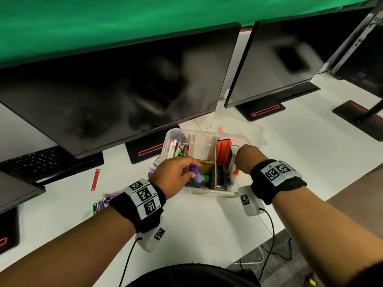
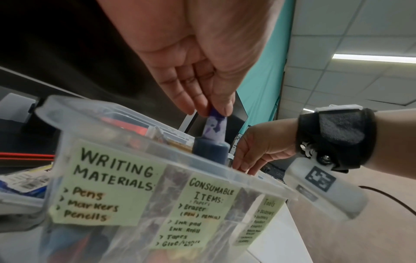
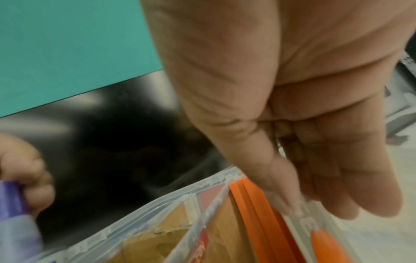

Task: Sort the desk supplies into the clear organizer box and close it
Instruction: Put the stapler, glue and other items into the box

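Beneath the left hand (image 1: 174, 172), a purple-capped ink bottle (image 1: 196, 179) stood partly lowered into the middle section of the clear organizer box (image 1: 207, 192), which sat on the worktop (image 1: 207, 224) directly under both hands. The left hand pinched the bottle by its cap. The right hand (image 1: 245, 158) hung over the right-hand section with fingers pointing down; its thumb and fingertips appeared to touch the box's rim or a divider, but whether it grasped anything could not be told.

Progress, as a judgement: the sort was well advanced. To the far left of the left hand, the compartment held pens and markers. The section under the right hand held an orange tool (image 1: 223, 152) and a white glue bottle (image 1: 235, 177). Remaining work lay on the worktop near the left wrist: a scatter of coloured clips and key tags (image 1: 101, 201) and, farther out, a red strip (image 1: 95, 180). The box was not yet closed. A clear shape, likely the lid (image 1: 255, 131), lay beyond the right hand.

View differences:
- The left wrist view alone showed the green labels (image 2: 108, 186) on the box front: "Writing Materials", "Consumable Items", "Tools".
- The right wrist view alone showed the right thumb down at the box edge beside the orange tool.
- The head view alone showed the loose items and the monitors (image 1: 116, 85) beyond the box.
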